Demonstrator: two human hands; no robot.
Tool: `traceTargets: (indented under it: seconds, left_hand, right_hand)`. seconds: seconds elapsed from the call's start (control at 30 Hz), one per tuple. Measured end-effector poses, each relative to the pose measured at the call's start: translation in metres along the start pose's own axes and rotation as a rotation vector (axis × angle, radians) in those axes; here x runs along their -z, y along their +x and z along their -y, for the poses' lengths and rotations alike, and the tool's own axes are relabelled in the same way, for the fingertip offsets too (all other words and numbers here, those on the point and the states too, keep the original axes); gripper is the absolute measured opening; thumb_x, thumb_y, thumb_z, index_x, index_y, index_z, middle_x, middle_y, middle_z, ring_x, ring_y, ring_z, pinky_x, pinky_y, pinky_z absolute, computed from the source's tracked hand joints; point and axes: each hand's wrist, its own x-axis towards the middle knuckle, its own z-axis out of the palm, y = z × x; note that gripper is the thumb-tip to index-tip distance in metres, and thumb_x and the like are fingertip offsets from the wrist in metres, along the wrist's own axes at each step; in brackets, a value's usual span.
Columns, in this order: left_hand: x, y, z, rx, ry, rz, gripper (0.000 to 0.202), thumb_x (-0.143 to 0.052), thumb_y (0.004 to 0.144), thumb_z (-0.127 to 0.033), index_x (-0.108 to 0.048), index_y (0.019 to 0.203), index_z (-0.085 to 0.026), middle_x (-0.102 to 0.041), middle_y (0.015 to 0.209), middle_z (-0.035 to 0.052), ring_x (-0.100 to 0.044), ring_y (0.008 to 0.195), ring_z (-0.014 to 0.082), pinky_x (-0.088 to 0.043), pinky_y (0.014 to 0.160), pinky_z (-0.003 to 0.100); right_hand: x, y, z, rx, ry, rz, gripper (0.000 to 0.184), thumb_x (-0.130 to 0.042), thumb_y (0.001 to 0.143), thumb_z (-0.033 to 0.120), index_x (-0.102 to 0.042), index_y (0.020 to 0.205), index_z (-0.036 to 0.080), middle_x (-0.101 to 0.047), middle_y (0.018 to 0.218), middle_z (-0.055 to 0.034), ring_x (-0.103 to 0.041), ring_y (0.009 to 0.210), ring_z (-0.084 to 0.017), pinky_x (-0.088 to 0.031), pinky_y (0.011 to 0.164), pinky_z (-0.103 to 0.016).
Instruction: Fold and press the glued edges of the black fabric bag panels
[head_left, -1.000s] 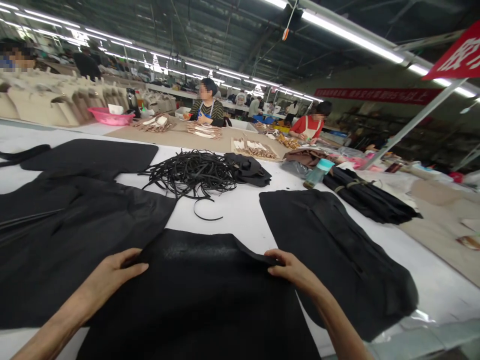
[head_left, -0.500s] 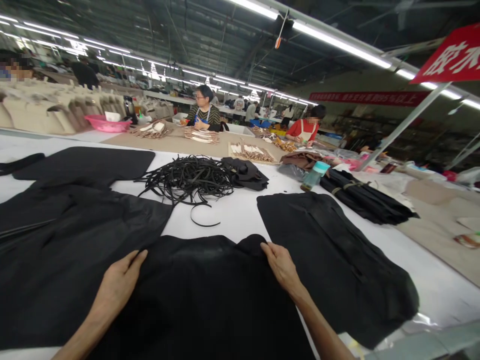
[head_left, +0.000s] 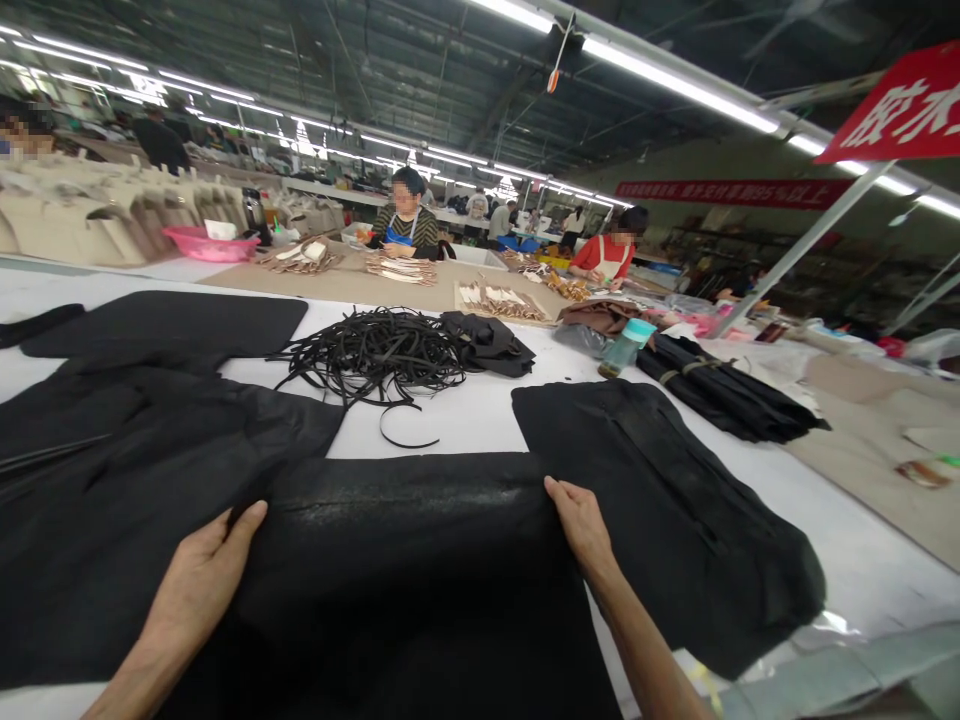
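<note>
A black leather-like sheet [head_left: 405, 560] lies flat on the white table [head_left: 480, 420] right in front of me. My left hand [head_left: 199, 575] rests on its left edge with fingers stretched out flat. My right hand [head_left: 581, 522] presses flat on its right edge near the far corner, fingers extended. Neither hand grips anything. A larger black piece [head_left: 135, 470] lies under the sheet to the left, and another black piece [head_left: 660, 510] lies to the right.
A tangle of black strips [head_left: 375, 355] and a folded black cloth [head_left: 487, 345] sit further back. A teal-capped bottle [head_left: 622, 348] and a bundle of black rolls [head_left: 727, 395] are at the right. Other people work at tables behind. A pink basin [head_left: 206, 243] stands far left.
Both hands have slid apart along the sheet's far edge, and the folded, bunched edge has been spread out flat and straight.
</note>
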Motion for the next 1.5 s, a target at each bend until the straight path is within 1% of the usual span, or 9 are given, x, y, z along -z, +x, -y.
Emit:
traceTargets:
  seconds: [0.17,0.33,0.4,0.5,0.63,0.83,1.0,1.17,1.5]
  left_hand:
    - [-0.007,-0.003,-0.001,-0.287,0.482,-0.048,0.052,-0.038,0.084,-0.044,-0.044,0.125,-0.012,-0.058,0.116,0.0175,-0.054,0.107,0.0362,-0.043,0.092,0.046]
    - [-0.011,-0.014,-0.016,-0.723,0.709,-0.243,0.042,-0.032,0.09,-0.032,-0.048,0.12,-0.008,-0.044,0.131,0.0206,-0.041,0.122,0.0334,-0.033,0.102,0.049]
    - [-0.019,-0.023,-0.02,-0.877,0.702,-0.131,0.035,-0.033,0.091,-0.029,-0.053,0.114,-0.012,-0.049,0.129,0.0161,-0.043,0.121,0.0284,-0.033,0.104,0.046]
    - [-0.04,-0.039,-0.022,-1.033,0.699,0.254,0.035,-0.04,0.091,-0.032,-0.05,0.121,-0.019,-0.05,0.132,0.0081,-0.042,0.124,0.022,-0.034,0.106,0.04]
    - [-0.064,-0.058,-0.022,-0.998,0.722,0.656,0.066,-0.053,0.081,-0.051,-0.032,0.136,-0.021,-0.031,0.145,0.0085,-0.026,0.134,0.0247,-0.025,0.111,0.045]
    - [-0.062,-0.082,-0.003,-0.878,0.726,0.796,0.082,-0.054,0.077,-0.059,-0.015,0.141,-0.024,-0.013,0.149,0.0099,-0.01,0.137,0.0269,-0.014,0.113,0.05]
    - [-0.052,-0.113,0.013,-0.849,0.737,0.908,0.087,-0.055,0.077,-0.057,-0.009,0.141,-0.022,-0.007,0.148,0.0132,-0.007,0.136,0.0318,-0.014,0.11,0.057]
    - [-0.044,-0.132,0.021,-0.809,0.852,0.965,0.099,-0.073,0.066,-0.035,-0.008,0.141,-0.026,-0.007,0.149,0.011,-0.008,0.136,0.0331,-0.015,0.108,0.062]
    - [0.006,-0.137,0.064,-0.652,1.11,0.539,0.107,-0.08,0.052,-0.024,-0.019,0.138,-0.036,-0.018,0.149,0.0052,-0.007,0.135,0.0407,-0.007,0.107,0.065]
  right_hand:
    - [-0.014,-0.008,-0.002,0.005,-0.27,-0.049,0.036,-0.043,0.085,0.048,-0.047,0.06,0.022,-0.054,0.062,-0.0031,-0.052,0.064,-0.02,-0.036,0.062,-0.03]
    - [-0.013,-0.019,-0.003,0.037,-0.465,-0.154,0.042,-0.046,0.087,0.04,-0.048,0.117,0.011,-0.057,0.104,-0.0202,-0.055,0.097,-0.035,-0.04,0.076,-0.041]
    - [-0.011,-0.025,0.002,0.124,-0.601,-0.254,0.047,-0.044,0.088,0.032,-0.039,0.128,0.008,-0.049,0.121,-0.0238,-0.049,0.109,-0.037,-0.039,0.083,-0.046]
    - [-0.017,-0.039,0.016,0.407,-0.744,-0.287,0.039,-0.042,0.09,0.023,-0.045,0.126,0.008,-0.044,0.133,-0.0212,-0.041,0.119,-0.036,-0.034,0.092,-0.049]
    - [-0.038,-0.071,0.034,0.785,-0.644,0.116,0.041,-0.048,0.089,0.026,-0.047,0.128,0.014,-0.041,0.139,-0.0103,-0.035,0.128,-0.026,-0.028,0.104,-0.043]
    - [-0.049,-0.111,0.022,0.886,-0.511,0.47,0.079,-0.057,0.077,0.056,-0.03,0.14,0.016,-0.031,0.144,-0.0097,-0.028,0.132,-0.028,-0.023,0.108,-0.047]
    - [-0.047,-0.132,-0.001,1.131,-0.528,0.335,0.078,-0.05,0.078,0.061,-0.035,0.137,0.012,-0.039,0.14,-0.0095,-0.038,0.125,-0.027,-0.029,0.104,-0.042]
    - [-0.053,-0.15,-0.011,1.298,-0.625,-0.006,0.036,-0.037,0.092,0.027,-0.053,0.123,0.017,-0.054,0.128,-0.0019,-0.044,0.118,-0.02,-0.018,0.107,-0.037]
    - [-0.041,-0.158,-0.019,1.413,-0.713,-0.097,0.038,-0.044,0.081,0.019,-0.06,0.114,0.023,-0.064,0.114,-0.0059,-0.034,0.127,-0.033,-0.011,0.107,-0.055]
